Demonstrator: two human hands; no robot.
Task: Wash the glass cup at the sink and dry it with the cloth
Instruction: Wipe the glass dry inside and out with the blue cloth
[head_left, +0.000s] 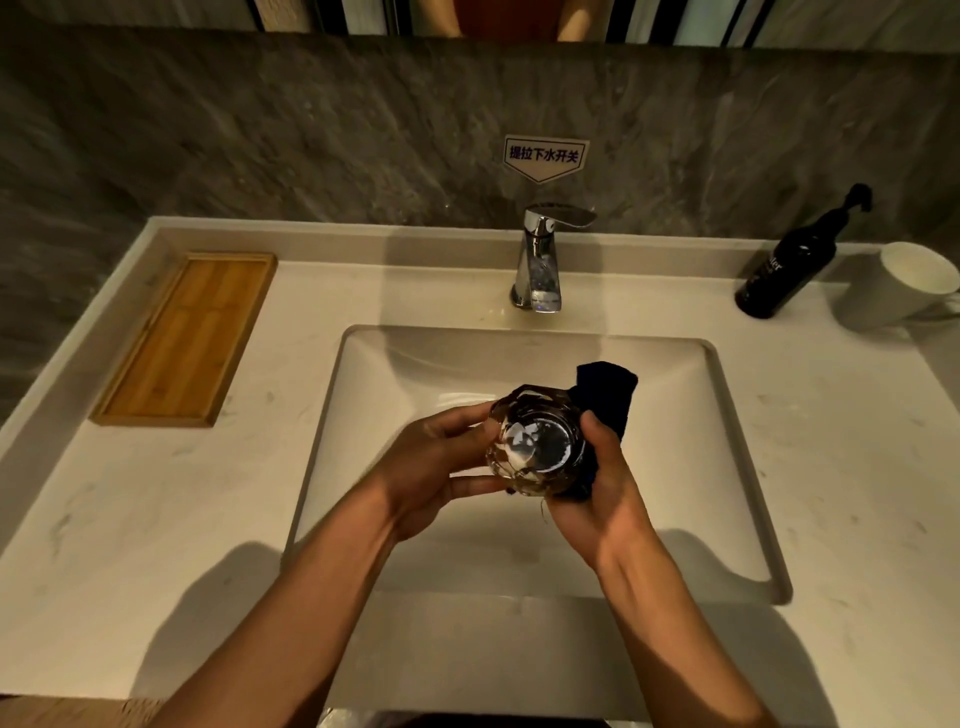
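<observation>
A faceted glass cup (535, 447) is held over the white sink basin (696, 467), its mouth tilted toward me. My left hand (436, 467) grips its left side with the fingers wrapped around the wall. My right hand (602, 488) presses a dark cloth (608, 395) against the cup's right side; one end of the cloth sticks up behind the cup. The chrome tap (540, 260) stands behind the basin, and no water runs from it.
A wooden tray (187, 338) lies on the pale counter (156, 519) at the left. At the right rear stand a black pump bottle (789, 270) and a white mug (898, 286). A small sign (544, 156) hangs on the grey stone wall.
</observation>
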